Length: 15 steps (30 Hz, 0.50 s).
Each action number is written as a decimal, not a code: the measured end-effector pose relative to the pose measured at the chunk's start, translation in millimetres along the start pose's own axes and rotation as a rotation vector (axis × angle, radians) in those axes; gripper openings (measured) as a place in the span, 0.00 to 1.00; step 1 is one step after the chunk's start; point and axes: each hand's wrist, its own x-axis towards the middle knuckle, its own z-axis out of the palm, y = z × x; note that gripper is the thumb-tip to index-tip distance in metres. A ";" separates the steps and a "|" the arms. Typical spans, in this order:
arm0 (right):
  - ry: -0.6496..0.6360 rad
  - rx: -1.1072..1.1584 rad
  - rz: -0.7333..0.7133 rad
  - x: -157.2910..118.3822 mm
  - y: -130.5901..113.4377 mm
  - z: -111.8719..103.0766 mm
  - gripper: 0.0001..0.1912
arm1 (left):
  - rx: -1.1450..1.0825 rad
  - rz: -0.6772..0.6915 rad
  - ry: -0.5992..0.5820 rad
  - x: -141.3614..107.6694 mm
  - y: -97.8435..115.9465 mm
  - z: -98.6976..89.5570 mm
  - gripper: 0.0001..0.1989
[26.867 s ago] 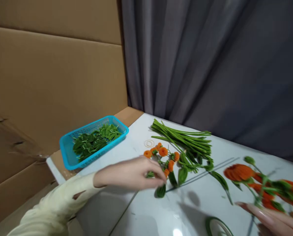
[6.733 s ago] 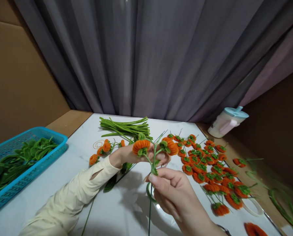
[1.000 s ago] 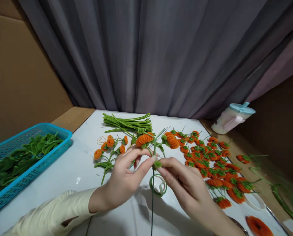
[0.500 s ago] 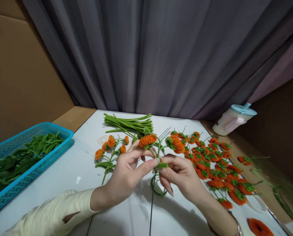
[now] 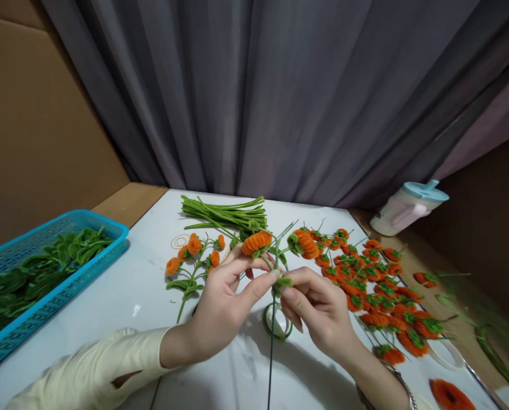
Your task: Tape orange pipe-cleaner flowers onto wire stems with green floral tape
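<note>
Bare room is left on the near part of the white tabletop point(image 5: 220, 376), above which a thin green stem point(image 5: 272, 353) is clamped between the thumb and fingers of the left hand point(image 5: 222, 304), while a leaf point(image 5: 285, 282) is pinched just beside it by the fingertips of the right hand point(image 5: 323, 313); beyond, the sides are hemmed by a basket point(image 5: 62, 296) and spread flower heads point(image 5: 374, 320), and the far edge is backed by a curtain point(image 5: 306, 102). On the stem two ridged, fuzzy orange blooms point(image 5: 257, 244) are borne, the basket is made of pierced blue plastic, and the curtain is hung in grey pleats
</note>
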 end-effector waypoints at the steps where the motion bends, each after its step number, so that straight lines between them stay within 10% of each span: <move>1: 0.002 -0.083 -0.064 -1.2 -1.7 0.2 0.05 | -0.007 0.009 -0.005 -0.2 -0.7 -0.3 0.04; 6: 0.007 -0.305 -0.195 -3.7 -6.4 2.2 0.09 | -0.127 -0.021 -0.037 1.2 -4.7 -1.2 0.04; 15: 0.003 0.281 0.251 3.6 5.8 6.0 0.11 | -0.425 -0.211 -0.125 9.4 -12.5 0.9 0.03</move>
